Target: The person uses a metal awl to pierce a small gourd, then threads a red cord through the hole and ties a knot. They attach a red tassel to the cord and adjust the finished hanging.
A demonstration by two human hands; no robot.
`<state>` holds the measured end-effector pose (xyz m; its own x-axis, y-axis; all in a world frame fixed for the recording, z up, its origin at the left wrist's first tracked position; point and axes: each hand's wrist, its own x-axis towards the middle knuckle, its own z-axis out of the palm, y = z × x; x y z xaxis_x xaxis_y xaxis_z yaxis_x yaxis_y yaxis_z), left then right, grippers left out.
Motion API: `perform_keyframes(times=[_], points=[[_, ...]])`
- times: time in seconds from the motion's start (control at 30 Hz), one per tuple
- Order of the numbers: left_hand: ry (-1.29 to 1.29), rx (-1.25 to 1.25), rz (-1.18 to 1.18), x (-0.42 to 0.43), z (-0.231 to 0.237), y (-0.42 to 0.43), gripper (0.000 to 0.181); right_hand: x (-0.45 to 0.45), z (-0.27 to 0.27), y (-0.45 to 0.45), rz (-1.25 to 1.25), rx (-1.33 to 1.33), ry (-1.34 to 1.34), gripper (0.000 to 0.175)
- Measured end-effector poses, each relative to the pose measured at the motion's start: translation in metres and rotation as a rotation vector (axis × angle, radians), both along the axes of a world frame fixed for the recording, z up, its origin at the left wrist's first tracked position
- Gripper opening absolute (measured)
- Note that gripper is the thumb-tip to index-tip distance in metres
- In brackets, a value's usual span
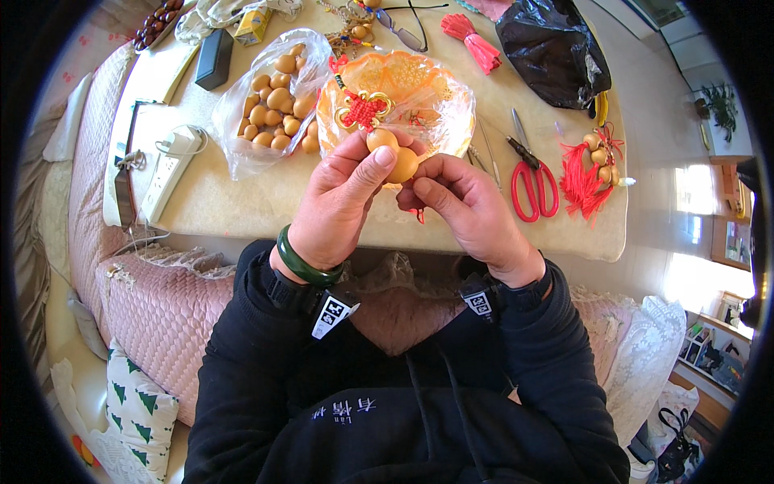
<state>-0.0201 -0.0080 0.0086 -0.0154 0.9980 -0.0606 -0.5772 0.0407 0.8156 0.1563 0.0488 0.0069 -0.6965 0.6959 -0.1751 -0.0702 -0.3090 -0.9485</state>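
My left hand [338, 187] grips a small tan gourd [402, 165] between thumb and fingers, above the table's near edge. From the gourd's upper end runs a red knotted ornament [364, 112] with gold loops and a beaded cord. My right hand [456, 193] is at the gourd's lower end, its thumb and forefinger pinched together on a thin red cord [419, 215] that hangs below the fingers. Behind the hands stands an orange openwork basket [423, 69] lined with clear plastic. Left of it, a clear plastic bag [227, 154] holds several tan gourds [272, 118].
Red-handled scissors [535, 187] and red tassels with small gourds [589, 172] lie to the right. A black plastic bag [550, 54], a red cord bundle [471, 42] and glasses [402, 30] are farther back. At left are a power strip [172, 172] and a dark box [214, 59].
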Motion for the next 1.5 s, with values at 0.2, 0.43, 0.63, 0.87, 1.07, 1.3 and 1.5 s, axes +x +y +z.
perform_keyframes(times=[0.2,0.43,0.63,0.87,1.07,1.3,1.5], points=[[-0.061,-0.018,0.002,-0.004,-0.002,0.001,0.027,0.002,0.004,0.0,-0.006,-0.074,0.001,0.017],[-0.121,-0.019,0.019,-0.006,-0.004,0.002,0.025,0.004,0.007,0.0,-0.001,-0.065,-0.065,0.018],[-0.131,-0.043,0.032,-0.008,-0.003,0.003,0.025,0.004,0.0,0.002,-0.036,0.073,-0.128,0.014],[-0.172,-0.061,0.033,-0.009,-0.004,0.002,0.024,0.002,-0.001,0.001,-0.087,0.116,-0.052,0.02],[-0.187,-0.066,0.052,-0.008,-0.003,0.001,0.024,0.007,0.008,-0.002,0.022,0.156,-0.114,0.026],[-0.217,-0.021,0.051,-0.008,-0.005,0.002,0.026,0.004,0.007,-0.009,-0.004,0.371,-0.187,0.023],[-0.261,-0.027,0.057,-0.01,-0.007,0.006,0.032,-0.005,-0.002,-0.006,-0.258,0.373,0.014,0.022]])
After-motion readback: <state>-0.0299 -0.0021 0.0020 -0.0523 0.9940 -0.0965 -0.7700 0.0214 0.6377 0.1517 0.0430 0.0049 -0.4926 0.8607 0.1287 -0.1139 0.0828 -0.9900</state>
